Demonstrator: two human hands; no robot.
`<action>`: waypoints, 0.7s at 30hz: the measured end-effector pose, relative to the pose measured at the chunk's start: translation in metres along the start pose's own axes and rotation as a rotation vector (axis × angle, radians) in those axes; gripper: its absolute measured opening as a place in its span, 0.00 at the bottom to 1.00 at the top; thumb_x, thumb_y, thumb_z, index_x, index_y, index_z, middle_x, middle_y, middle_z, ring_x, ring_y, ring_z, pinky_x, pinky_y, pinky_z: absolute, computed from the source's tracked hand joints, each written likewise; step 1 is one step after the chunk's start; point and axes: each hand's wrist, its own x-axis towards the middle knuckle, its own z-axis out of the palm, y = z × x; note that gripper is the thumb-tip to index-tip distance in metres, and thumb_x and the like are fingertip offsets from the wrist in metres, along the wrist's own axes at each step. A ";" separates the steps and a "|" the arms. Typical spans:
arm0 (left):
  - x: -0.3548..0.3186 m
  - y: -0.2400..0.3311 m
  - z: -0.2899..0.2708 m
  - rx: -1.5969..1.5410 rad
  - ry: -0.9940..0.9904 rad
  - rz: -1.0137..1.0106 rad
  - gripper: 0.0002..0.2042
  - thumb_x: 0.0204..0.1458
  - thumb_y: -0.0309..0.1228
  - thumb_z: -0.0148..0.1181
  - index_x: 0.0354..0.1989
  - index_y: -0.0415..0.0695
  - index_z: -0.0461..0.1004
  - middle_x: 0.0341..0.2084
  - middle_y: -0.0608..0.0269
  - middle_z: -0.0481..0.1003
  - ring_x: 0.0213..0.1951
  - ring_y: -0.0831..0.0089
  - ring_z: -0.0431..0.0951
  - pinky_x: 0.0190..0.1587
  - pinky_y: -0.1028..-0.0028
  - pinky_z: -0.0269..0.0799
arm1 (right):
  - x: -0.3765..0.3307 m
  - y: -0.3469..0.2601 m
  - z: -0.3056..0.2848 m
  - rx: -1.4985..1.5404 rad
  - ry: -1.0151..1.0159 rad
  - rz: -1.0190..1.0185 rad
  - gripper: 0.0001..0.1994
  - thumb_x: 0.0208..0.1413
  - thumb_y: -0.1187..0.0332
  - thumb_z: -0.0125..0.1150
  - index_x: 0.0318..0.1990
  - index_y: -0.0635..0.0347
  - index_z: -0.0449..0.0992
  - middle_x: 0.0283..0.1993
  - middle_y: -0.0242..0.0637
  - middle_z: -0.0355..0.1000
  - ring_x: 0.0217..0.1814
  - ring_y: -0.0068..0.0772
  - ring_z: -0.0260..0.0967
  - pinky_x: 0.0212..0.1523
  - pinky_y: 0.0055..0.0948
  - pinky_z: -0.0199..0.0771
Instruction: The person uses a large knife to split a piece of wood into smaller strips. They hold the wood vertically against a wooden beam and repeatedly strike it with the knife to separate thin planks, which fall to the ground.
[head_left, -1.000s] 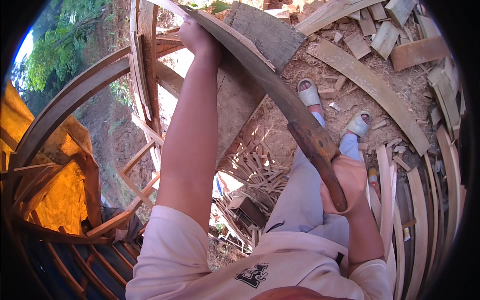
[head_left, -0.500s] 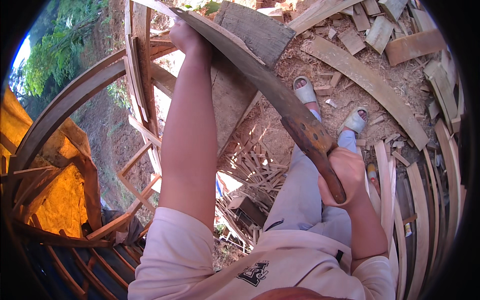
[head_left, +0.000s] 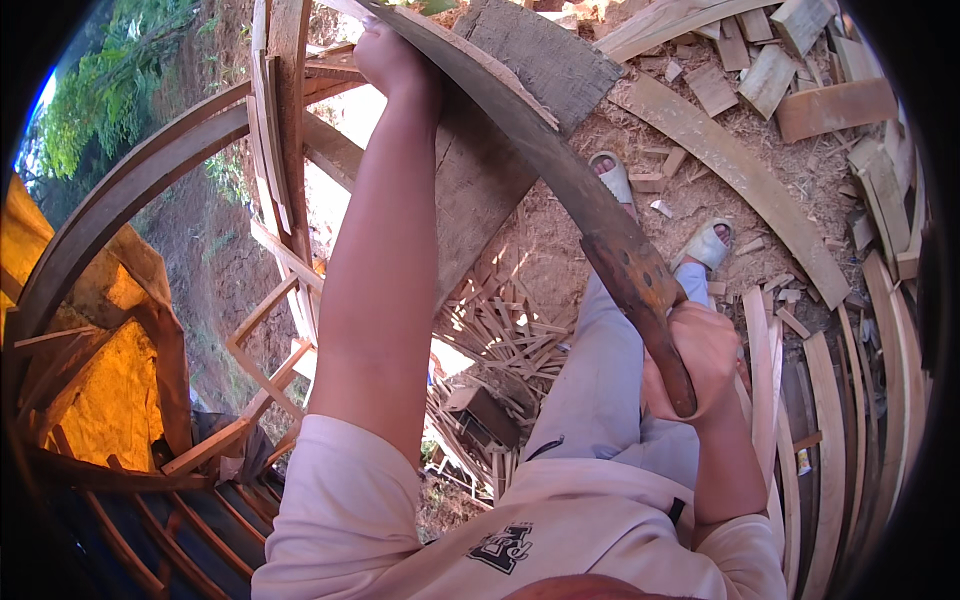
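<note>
My right hand (head_left: 700,350) is wrapped round the brown wooden handle of a handsaw (head_left: 560,165). Its long, dark, worn blade slants up and left across the view, with its far end by my left hand. My left arm is stretched far forward, and my left hand (head_left: 392,62) is closed at the edge of a pale strip of wood (head_left: 490,65) along the blade. The blade covers part of that hand's fingers. Under the saw lies a wide grey-brown board (head_left: 535,50), partly in shadow.
A curved plank (head_left: 740,175) and many offcuts lie on sawdust-covered ground at right, near my sandalled feet (head_left: 708,245). Long wood strips (head_left: 828,430) stand at lower right. Thin scraps (head_left: 500,330) are heaped below the board. Wooden frames (head_left: 285,130) and an orange sheet (head_left: 110,390) are at left.
The handsaw and my right hand have shifted slightly back toward my body. My left hand keeps its place at the wood, while the view has moved a little.
</note>
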 end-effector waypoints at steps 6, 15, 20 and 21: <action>-0.001 0.004 0.000 -0.107 0.015 -0.108 0.25 0.70 0.40 0.43 0.40 0.28 0.80 0.34 0.45 0.83 0.35 0.59 0.84 0.41 0.58 0.77 | 0.034 0.003 -0.001 -0.029 -0.033 -0.019 0.12 0.34 0.79 0.65 0.22 0.60 0.65 0.19 0.41 0.61 0.20 0.50 0.64 0.25 0.42 0.64; 0.006 -0.003 0.004 0.037 0.058 -0.004 0.25 0.71 0.38 0.43 0.41 0.24 0.80 0.35 0.40 0.83 0.36 0.51 0.85 0.42 0.56 0.78 | -0.018 0.013 -0.017 -0.019 -0.004 0.009 0.10 0.33 0.79 0.62 0.21 0.61 0.64 0.19 0.42 0.60 0.19 0.50 0.62 0.23 0.42 0.62; 0.006 -0.005 0.000 0.095 0.070 -0.042 0.22 0.70 0.39 0.48 0.39 0.29 0.79 0.33 0.51 0.81 0.33 0.62 0.83 0.37 0.62 0.78 | -0.055 -0.012 -0.046 -0.047 -0.053 0.056 0.10 0.31 0.80 0.60 0.20 0.61 0.63 0.18 0.40 0.58 0.18 0.48 0.59 0.22 0.41 0.61; 0.010 -0.008 0.000 0.147 0.059 -0.023 0.23 0.70 0.39 0.46 0.39 0.28 0.79 0.33 0.51 0.81 0.33 0.62 0.83 0.37 0.62 0.78 | -0.053 -0.014 -0.049 -0.063 -0.071 0.048 0.10 0.30 0.80 0.59 0.20 0.61 0.63 0.18 0.40 0.58 0.18 0.48 0.59 0.22 0.40 0.61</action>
